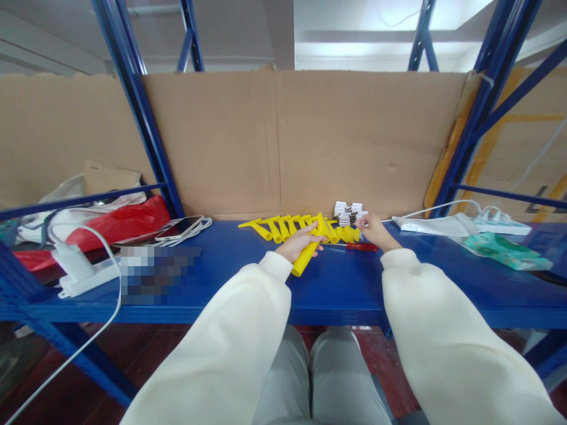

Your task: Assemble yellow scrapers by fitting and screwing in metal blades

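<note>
My left hand (297,243) is closed around a yellow plastic tube-shaped part (305,258), its wide round end tilted toward me. A row of similar yellow parts (275,230) lies behind that hand. My right hand (374,230) has its fingers drawn together beside a stack of small white pieces (348,213); whatever is between the fingertips is too small to make out. Small yellow caps or rounded pieces (349,235) lie between the two hands. Just in front of them is a screwdriver with a red handle (362,247).
The blue shelf top (239,277) has a cardboard panel (354,141) behind it and blue posts at both sides. On the left are a phone (181,229), a white power strip (95,274) and a red bag (126,223). A green packet (507,251) lies right.
</note>
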`<action>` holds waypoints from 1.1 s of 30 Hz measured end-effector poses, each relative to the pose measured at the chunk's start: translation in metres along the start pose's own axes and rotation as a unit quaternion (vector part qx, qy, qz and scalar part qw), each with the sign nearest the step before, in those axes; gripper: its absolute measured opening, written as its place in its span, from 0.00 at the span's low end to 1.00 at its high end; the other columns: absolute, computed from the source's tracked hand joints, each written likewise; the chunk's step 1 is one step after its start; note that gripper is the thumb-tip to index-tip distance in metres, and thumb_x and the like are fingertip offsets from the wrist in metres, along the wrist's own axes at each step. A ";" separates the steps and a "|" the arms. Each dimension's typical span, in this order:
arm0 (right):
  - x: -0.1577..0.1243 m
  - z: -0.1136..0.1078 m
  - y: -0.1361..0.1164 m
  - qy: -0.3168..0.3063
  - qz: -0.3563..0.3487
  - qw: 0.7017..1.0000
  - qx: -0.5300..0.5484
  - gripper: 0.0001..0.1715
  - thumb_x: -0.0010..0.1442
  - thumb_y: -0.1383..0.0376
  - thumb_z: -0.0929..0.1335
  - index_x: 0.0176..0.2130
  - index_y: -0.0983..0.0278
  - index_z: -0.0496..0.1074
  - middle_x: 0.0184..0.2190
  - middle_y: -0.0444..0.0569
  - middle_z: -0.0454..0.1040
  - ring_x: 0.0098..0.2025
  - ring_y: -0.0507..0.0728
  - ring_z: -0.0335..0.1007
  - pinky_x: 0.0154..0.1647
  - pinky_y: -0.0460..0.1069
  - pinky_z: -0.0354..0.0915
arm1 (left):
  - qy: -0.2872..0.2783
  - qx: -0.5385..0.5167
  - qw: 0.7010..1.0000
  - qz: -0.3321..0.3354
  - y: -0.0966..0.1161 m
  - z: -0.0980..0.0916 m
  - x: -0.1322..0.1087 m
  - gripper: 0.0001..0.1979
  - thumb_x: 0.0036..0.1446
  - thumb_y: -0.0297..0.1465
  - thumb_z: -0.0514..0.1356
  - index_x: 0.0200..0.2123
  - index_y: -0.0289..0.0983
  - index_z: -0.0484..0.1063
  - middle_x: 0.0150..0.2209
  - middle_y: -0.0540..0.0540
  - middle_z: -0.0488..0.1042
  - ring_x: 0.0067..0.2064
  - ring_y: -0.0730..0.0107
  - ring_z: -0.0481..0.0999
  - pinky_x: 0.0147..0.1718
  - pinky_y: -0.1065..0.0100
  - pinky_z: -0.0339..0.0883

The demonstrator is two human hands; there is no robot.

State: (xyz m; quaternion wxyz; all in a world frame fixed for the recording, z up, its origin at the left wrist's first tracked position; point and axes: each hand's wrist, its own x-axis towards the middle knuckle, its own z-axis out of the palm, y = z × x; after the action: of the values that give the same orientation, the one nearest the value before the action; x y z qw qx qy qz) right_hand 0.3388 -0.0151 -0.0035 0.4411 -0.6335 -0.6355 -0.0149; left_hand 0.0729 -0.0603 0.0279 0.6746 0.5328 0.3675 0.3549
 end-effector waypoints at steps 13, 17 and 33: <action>-0.021 0.028 -0.054 -0.037 -0.150 0.964 0.218 0.10 0.57 0.57 0.69 0.27 0.58 0.69 0.37 0.49 0.74 0.44 0.60 0.68 0.53 0.57 0.64 | -0.050 0.035 0.998 0.003 -0.007 -0.003 0.005 0.39 0.60 0.21 0.60 0.71 0.46 0.53 0.41 0.44 0.80 0.24 0.77 0.74 0.19 0.78 0.65; -0.022 0.029 -0.054 -0.039 -0.145 0.963 0.225 0.11 0.56 0.56 0.69 0.27 0.59 0.69 0.37 0.49 0.74 0.45 0.60 0.68 0.53 0.57 0.64 | -0.035 0.050 0.998 0.001 -0.007 -0.001 0.004 0.38 0.61 0.19 0.58 0.71 0.43 0.52 0.42 0.42 0.80 0.23 0.78 0.73 0.19 0.77 0.65; -0.026 0.034 -0.052 -0.039 -0.175 0.959 0.219 0.13 0.58 0.53 0.69 0.30 0.59 0.69 0.35 0.48 0.72 0.42 0.59 0.68 0.51 0.57 0.65 | -0.055 0.067 0.996 0.007 -0.009 -0.002 0.006 0.37 0.60 0.19 0.59 0.70 0.44 0.55 0.36 0.46 0.79 0.23 0.78 0.72 0.19 0.79 0.65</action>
State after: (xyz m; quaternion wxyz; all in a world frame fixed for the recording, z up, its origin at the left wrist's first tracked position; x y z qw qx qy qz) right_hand 0.2728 -0.0267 -0.0113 0.5342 -0.4000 -0.7412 0.0729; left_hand 0.0747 -0.0557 0.0182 0.6539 0.5981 0.3497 0.3040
